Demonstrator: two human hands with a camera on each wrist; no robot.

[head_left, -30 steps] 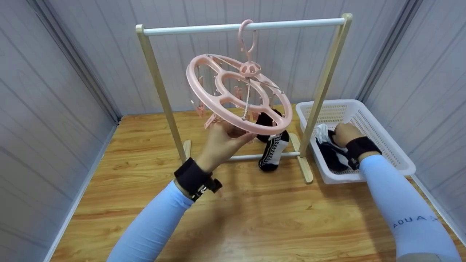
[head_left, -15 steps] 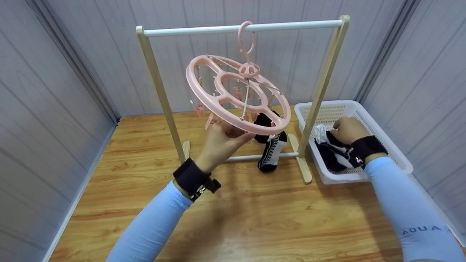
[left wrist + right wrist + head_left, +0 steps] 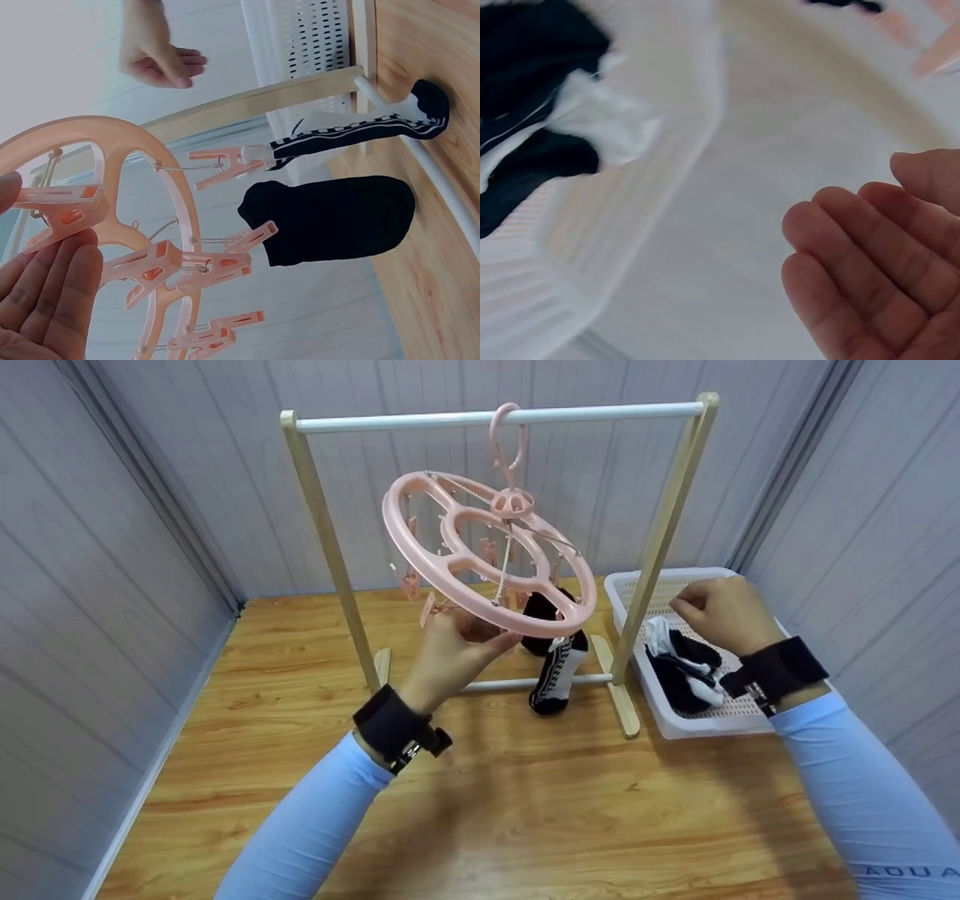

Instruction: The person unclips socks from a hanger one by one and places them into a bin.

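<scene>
Left hand [image 3: 450,649] raised, gripping — right hand [image 3: 720,611] empty, fingers [image 3: 855,255] relaxed.

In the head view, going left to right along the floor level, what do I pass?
Left hand under the pink round clip hanger → black-and-white sock hanging from it → right wooden rack post → right hand over the white plastic basket.

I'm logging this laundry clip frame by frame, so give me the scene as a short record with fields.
left hand: left hand holds the rim of the pink peg hanger, tilting it
right hand: right hand above the white basket, fingers loosely curled, holding nothing
hanger: hooked on the white rail
pegged: two socks, one black, one striped
basket: black and white socks
</scene>
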